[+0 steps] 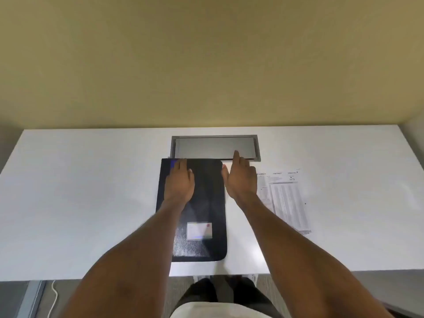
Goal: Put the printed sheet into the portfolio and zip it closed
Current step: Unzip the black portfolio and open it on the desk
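White table (91,191) with grey cable hatch (215,148); white cord (54,292) on floor.

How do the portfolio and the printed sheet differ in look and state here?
The portfolio is black with a small pale label; the printed sheet is white with fine text and a table. The left hand lies flat on the portfolio; the sheet lies bare, the right hand between the two. Both lie flat on the white table.

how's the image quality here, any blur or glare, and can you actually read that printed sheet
Head view: wide-angle bending bows the table edges; soft blur on both hands, the left hand and right hand; a pale sheen lies on the black portfolio; the printed sheet shows rows of text too small and soft to read.
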{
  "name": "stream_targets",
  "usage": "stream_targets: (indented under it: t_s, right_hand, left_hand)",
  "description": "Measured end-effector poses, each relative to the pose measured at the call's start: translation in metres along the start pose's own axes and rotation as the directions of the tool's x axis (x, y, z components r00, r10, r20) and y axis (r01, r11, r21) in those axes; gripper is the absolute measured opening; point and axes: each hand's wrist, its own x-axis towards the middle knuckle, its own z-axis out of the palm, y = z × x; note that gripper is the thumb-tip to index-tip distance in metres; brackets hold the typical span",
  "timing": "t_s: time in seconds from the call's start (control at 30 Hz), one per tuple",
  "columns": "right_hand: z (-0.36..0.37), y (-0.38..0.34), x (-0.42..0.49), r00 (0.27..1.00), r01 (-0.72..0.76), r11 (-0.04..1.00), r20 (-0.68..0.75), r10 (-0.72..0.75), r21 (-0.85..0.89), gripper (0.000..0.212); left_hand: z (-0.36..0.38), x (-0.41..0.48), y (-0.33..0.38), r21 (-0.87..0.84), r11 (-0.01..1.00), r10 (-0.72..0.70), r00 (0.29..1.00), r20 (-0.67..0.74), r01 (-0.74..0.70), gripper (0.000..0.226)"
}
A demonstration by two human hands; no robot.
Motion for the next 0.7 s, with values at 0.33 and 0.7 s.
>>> stream_targets:
  t_s: [0.33,0.7]
  right_hand:
    - [0.06,-0.01,0.02,0.952,-0.124,0.992,0.285,0.113,0.022,0.069]
    - [0.081,-0.021,0.062,0.906,-0.228,0.959,0.397,0.147,0.165,0.063]
  left_hand:
    - [0.032,0.039,-0.046,0.016,0.997,-0.071,0.992,0.107,0.07,0.046]
    - [0.026,0.102,-0.094,0.089,0.984,-0.159,0.985,0.063,0.154,0.053]
